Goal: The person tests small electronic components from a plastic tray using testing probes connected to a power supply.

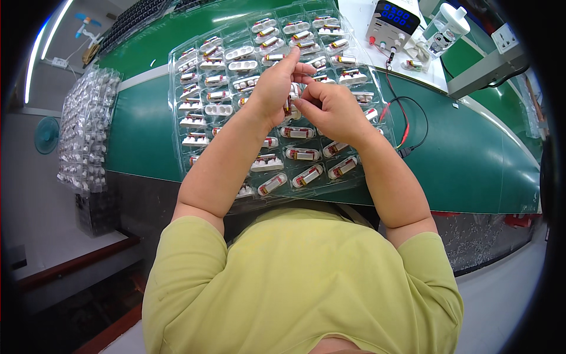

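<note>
Clearly, the desk [471, 171] is green and its edges bend across the frame, with a grey floor [59, 230] at the lower left. Two light tubes [41, 47] shine at the upper left, and one blue fan [46, 135] is at the left.

On the desk lies a clear tray [174, 112], at the upper middle, holding around forty white parts; the arms hide some, so I cannot count exactly. One more part, in work, is between the two hands, above the tray. The right hand [336, 107] pinches this part [292, 101] with thumb and forefinger; the left hand [274, 85] has one finger stretched upward, and I cannot tell if its other fingers grip.

At the upper right are one power supply [394, 22], one jar [446, 26], one socket [504, 38] and two leads, red [407, 127] and black [425, 115]. One stack [88, 130] of trays is at the left.
</note>
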Demonstrator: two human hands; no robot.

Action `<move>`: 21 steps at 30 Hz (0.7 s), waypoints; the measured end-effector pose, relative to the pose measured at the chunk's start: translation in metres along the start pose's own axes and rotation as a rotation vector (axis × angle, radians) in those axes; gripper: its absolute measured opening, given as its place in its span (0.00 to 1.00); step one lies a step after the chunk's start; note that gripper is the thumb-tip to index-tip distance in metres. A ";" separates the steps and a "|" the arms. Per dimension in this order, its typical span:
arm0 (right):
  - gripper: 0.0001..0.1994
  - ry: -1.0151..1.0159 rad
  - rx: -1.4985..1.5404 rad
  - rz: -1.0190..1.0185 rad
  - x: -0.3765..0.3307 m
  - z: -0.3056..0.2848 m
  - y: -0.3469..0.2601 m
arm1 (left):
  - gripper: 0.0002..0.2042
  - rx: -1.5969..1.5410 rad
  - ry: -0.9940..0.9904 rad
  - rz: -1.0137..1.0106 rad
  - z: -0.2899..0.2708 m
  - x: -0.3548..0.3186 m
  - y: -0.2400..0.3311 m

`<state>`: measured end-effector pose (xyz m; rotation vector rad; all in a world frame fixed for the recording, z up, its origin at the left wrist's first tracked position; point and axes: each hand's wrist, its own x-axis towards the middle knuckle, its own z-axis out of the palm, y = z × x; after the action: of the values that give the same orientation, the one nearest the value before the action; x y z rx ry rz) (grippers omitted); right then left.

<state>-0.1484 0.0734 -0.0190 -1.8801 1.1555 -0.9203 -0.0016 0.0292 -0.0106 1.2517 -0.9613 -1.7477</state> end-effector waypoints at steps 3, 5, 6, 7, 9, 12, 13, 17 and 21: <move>0.09 -0.020 -0.037 0.018 0.001 -0.002 -0.001 | 0.27 0.078 0.008 0.043 0.002 0.000 -0.002; 0.09 -0.048 -0.066 0.034 0.001 -0.003 -0.001 | 0.26 0.114 0.013 0.065 0.004 0.001 -0.006; 0.09 -0.048 -0.066 0.033 0.001 -0.003 -0.001 | 0.26 0.149 0.019 0.089 0.005 0.002 -0.008; 0.07 -0.074 -0.099 0.037 0.002 -0.003 -0.001 | 0.26 0.150 0.022 0.091 0.006 0.001 -0.010; 0.06 -0.102 -0.132 0.034 0.002 0.000 0.001 | 0.26 0.260 0.041 0.184 0.013 -0.003 -0.015; 0.06 -0.068 -0.034 -0.026 -0.003 0.004 0.000 | 0.25 0.304 0.095 0.244 0.019 -0.004 -0.024; 0.06 -0.071 -0.035 -0.031 -0.003 0.004 -0.001 | 0.25 0.322 0.116 0.256 0.019 -0.004 -0.024; 0.06 -0.060 -0.030 0.070 -0.001 0.002 -0.003 | 0.25 0.216 0.054 0.302 0.020 -0.014 -0.018; 0.07 0.196 -0.022 0.085 -0.001 0.002 0.001 | 0.19 0.468 0.147 0.367 -0.020 0.018 0.014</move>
<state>-0.1470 0.0744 -0.0206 -1.7738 1.3561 -1.0654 0.0155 0.0047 -0.0094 1.3582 -1.4609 -1.1670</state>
